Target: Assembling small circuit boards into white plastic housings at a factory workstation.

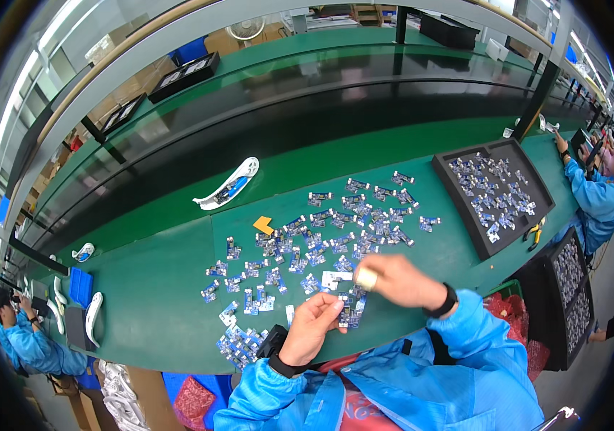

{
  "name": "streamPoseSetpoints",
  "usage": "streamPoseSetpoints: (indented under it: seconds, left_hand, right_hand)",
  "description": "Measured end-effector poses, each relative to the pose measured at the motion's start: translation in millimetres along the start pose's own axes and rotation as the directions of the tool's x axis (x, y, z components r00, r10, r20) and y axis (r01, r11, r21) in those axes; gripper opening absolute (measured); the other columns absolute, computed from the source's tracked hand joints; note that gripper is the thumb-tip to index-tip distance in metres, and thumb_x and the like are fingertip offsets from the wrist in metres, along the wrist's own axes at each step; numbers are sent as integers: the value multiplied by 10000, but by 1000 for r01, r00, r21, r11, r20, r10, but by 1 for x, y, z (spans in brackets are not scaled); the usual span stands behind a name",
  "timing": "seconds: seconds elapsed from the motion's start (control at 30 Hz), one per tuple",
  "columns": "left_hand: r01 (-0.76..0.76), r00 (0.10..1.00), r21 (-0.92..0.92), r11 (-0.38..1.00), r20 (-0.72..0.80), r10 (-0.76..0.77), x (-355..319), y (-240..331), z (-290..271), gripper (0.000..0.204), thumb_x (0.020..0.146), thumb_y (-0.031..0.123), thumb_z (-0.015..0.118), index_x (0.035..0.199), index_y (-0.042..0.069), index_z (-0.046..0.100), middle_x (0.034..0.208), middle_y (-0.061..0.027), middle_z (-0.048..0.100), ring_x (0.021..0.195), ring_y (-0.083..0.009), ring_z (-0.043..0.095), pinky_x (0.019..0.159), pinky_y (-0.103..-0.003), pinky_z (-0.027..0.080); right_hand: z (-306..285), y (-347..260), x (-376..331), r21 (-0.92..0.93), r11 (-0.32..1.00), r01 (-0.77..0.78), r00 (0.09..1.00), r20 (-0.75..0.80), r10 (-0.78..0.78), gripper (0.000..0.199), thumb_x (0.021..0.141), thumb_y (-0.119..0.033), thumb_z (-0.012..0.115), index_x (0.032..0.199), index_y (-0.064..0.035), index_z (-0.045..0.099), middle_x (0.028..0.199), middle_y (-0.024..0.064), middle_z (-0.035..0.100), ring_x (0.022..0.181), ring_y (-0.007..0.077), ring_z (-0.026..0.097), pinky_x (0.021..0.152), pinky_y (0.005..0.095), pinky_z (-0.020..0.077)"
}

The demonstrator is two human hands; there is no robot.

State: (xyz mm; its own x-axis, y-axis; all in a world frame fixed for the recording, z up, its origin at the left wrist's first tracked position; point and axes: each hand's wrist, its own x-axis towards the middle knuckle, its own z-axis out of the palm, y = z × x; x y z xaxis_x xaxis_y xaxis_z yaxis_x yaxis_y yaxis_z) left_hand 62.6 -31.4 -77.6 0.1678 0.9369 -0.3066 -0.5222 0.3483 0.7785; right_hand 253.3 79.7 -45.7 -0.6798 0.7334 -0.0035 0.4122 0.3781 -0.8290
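Note:
My left hand [312, 327] is closed, thumb and fingers pinching a small blue circuit board [352, 310] near the front edge of the bench. Just above and to the right, my right hand [404, 280] is closed around a small cream-coloured block-like piece [366, 278], too blurred to name more closely. A white rectangular piece [336, 280] lies on the bench beyond the board. Many more blue circuit boards [296, 260] are strewn over the green mat, with a denser cluster [242, 345] left of my left hand. Black bands circle both my wrists.
A black foam tray [494, 241] of boards stands on the right, pliers [534, 234] beside it. An orange piece [263, 225] and a white curved housing [215, 199] lie farther back. A dark conveyor [278, 122] runs behind the bench. People in blue work at both sides.

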Motion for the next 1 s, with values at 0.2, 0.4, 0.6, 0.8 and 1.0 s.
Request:
streamPoseSetpoints:
  seconds: [0.2,0.4,0.6,0.8,1.0]
  left_hand:
    - [20,999,2,1000,46,-20,-10,-10,5,144,969,124,533,1003,-8,578,870,-37,621,738,-74,565,658,-228,484]
    - [77,991,-117,990,117,-63,-20,-18,7,140,977,135,518,1010,10,571,886,-12,592,778,-67,536,685,-220,445]
    - [87,985,-197,977,163,-55,-34,-8,4,172,970,163,535,1045,12,566,921,-36,603,801,-93,559,687,-242,459]
    - [-210,804,720,661,-257,536,-50,62,-85,200,916,128,602,1033,-22,663,904,-37,663,812,-90,582,706,-255,483]
    - [1,600,933,359,-288,747,-34,113,-211,133,845,43,608,945,-28,659,775,-133,678,721,-186,653,652,-308,505]
  right_hand:
    - [29,-19,-31,260,965,22,998,47,-35,221,936,-218,555,898,-2,578,769,147,626,675,270,609,602,348,458]
    - [35,-27,-47,249,968,36,999,-13,-33,108,906,-112,582,881,-9,566,736,102,582,645,206,570,591,320,438]
    - [36,-30,-53,231,961,154,984,-128,-127,70,865,-68,612,842,-4,596,741,102,601,655,206,593,592,310,451]
    - [-7,6,-112,-154,979,-136,812,-583,21,75,800,-37,651,806,19,603,697,119,588,620,231,581,574,325,451]
    - [-53,51,-226,-465,638,-613,758,-573,310,140,774,-62,648,799,51,568,682,236,556,649,401,553,590,452,422]
